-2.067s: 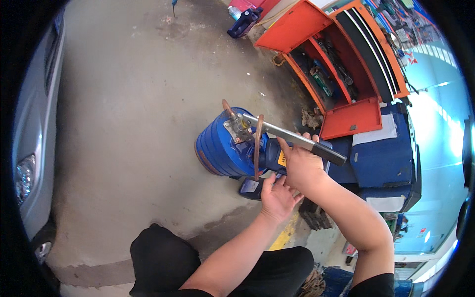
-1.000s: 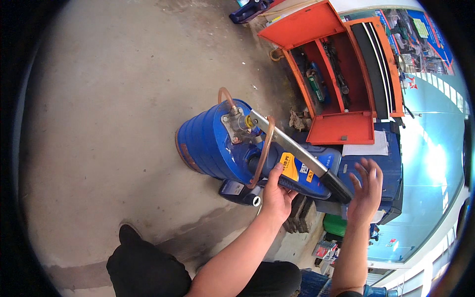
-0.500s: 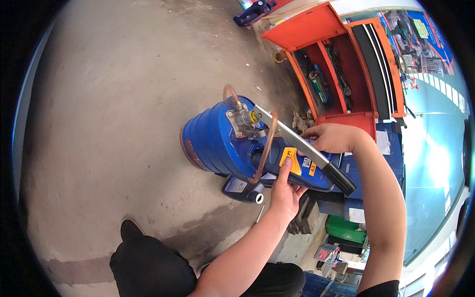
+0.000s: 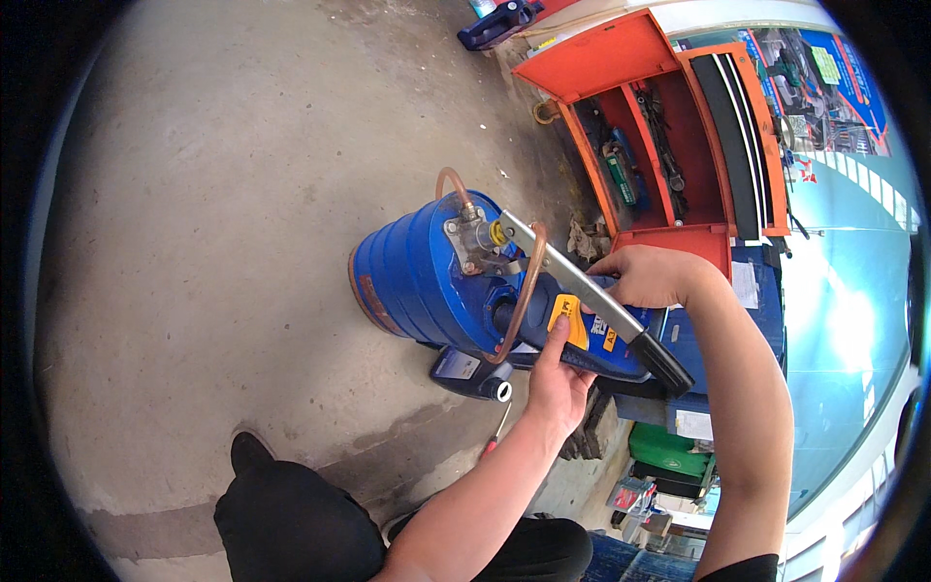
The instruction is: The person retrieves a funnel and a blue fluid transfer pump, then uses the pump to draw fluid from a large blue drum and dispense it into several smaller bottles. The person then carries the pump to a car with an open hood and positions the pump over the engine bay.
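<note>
A blue oil bottle [image 4: 621,341] with a yellow label lies tipped over the top of a ribbed blue drum [image 4: 412,267]. Its neck end meets a dark round fitting on the drum's lid. My left hand [image 4: 560,388] supports the bottle from the near side, thumb on the label. On the far side my right hand [image 4: 645,276] grips the same bottle, its fingertips partly hidden. A silver pump lever [image 4: 582,281] with a black grip crosses above the bottle. From the pump body [image 4: 473,241] on the lid, a brown clear hose [image 4: 529,291] loops in front of the bottle.
Beside the drum's base lies a dark uncapped bottle [image 4: 465,373], with a red-handled screwdriver [image 4: 497,432] close by. An orange tool cabinet [image 4: 621,58] with its lid raised holds tools behind the drum. Another dark jug [image 4: 497,27] stands farther back. My black-clad knee [image 4: 296,524] is at lower left.
The view has shifted slightly, bringing the screwdriver's red handle into sight. Both hands keep their hold on the tilted oil bottle, which stays at the drum's lid.
</note>
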`<state>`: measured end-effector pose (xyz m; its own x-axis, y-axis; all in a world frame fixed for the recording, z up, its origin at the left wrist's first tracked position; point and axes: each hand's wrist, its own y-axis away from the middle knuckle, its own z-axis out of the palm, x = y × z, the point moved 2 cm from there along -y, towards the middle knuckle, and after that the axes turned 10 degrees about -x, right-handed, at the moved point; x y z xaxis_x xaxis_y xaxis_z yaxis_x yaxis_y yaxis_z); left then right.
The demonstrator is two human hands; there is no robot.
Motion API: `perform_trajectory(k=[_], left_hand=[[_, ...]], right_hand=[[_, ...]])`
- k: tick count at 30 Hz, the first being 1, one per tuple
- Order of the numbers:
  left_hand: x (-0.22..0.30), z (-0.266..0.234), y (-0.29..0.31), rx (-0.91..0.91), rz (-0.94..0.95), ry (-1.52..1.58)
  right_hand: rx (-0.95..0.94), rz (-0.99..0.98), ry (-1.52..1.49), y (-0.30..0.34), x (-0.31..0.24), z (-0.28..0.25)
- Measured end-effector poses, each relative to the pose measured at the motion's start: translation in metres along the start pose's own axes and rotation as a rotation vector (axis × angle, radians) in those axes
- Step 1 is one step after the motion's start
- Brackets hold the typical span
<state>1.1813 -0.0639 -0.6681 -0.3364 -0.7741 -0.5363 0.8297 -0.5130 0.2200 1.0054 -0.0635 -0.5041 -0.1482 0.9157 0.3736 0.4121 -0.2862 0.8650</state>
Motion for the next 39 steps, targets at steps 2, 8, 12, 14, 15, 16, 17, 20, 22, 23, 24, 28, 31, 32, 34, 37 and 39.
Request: perform_trajectory(k=[2, 8, 12, 14, 15, 16, 17, 20, 22, 23, 24, 28, 31, 32, 34, 37, 39], left_hand=[[-0.001, 0.005, 0.004, -0.001, -0.027, 0.033], [-0.002, 0.008, 0.005, -0.005, -0.017, 0.044], [-0.002, -0.003, -0.003, -0.013, -0.013, 0.028], [-0.003, -0.007, -0.005, -0.015, -0.008, 0.035], [-0.003, -0.008, -0.006, -0.010, -0.016, 0.027], [-0.003, -0.008, -0.006, -0.005, -0.021, 0.019], [-0.003, -0.008, -0.005, -0.001, -0.026, 0.012], [-0.002, -0.001, 0.000, -0.064, -0.034, 0.080], [-0.002, 0.004, 0.004, -0.064, -0.046, 0.093], [-0.001, 0.007, 0.005, -0.083, -0.044, 0.100], [0.000, 0.009, 0.006, -0.072, -0.053, 0.105], [0.001, 0.015, 0.009, -0.096, -0.061, 0.105], [-0.001, 0.016, 0.011, -0.099, -0.072, 0.106], [-0.001, 0.016, 0.011, -0.091, -0.083, 0.109], [-0.002, 0.016, 0.012, -0.105, -0.074, 0.102], [-0.003, 0.017, 0.013, -0.116, -0.063, 0.089], [-0.003, 0.017, 0.013, -0.119, -0.060, 0.081]], right_hand=[[-0.017, 0.028, -0.013, 0.000, -0.003, -0.002], [-0.002, -0.009, 0.043, -0.002, -0.008, -0.004], [0.035, -0.076, 0.099, -0.001, -0.010, -0.002], [0.027, -0.072, 0.090, 0.000, -0.011, -0.002], [0.016, -0.066, 0.081, 0.001, -0.011, -0.002], [0.005, -0.061, 0.074, 0.002, -0.012, -0.003], [0.010, -0.046, 0.077, 0.002, -0.013, -0.004], [0.018, 0.006, 0.083, 0.002, -0.017, -0.006], [0.011, 0.048, 0.092, 0.001, -0.019, -0.008], [0.001, 0.046, 0.083, 0.001, -0.020, -0.008], [-0.009, 0.044, 0.074, 0.001, -0.020, -0.008], [-0.021, 0.056, 0.049, 0.004, -0.019, -0.008], [0.007, 0.052, 0.082, 0.007, -0.016, -0.007], [-0.002, 0.043, 0.049, 0.007, -0.015, -0.007], [-0.015, 0.042, 0.022, 0.009, -0.013, -0.005], [0.000, 0.034, 0.029, 0.010, -0.012, -0.004], [0.002, 0.020, 0.012, 0.011, -0.012, -0.003]])
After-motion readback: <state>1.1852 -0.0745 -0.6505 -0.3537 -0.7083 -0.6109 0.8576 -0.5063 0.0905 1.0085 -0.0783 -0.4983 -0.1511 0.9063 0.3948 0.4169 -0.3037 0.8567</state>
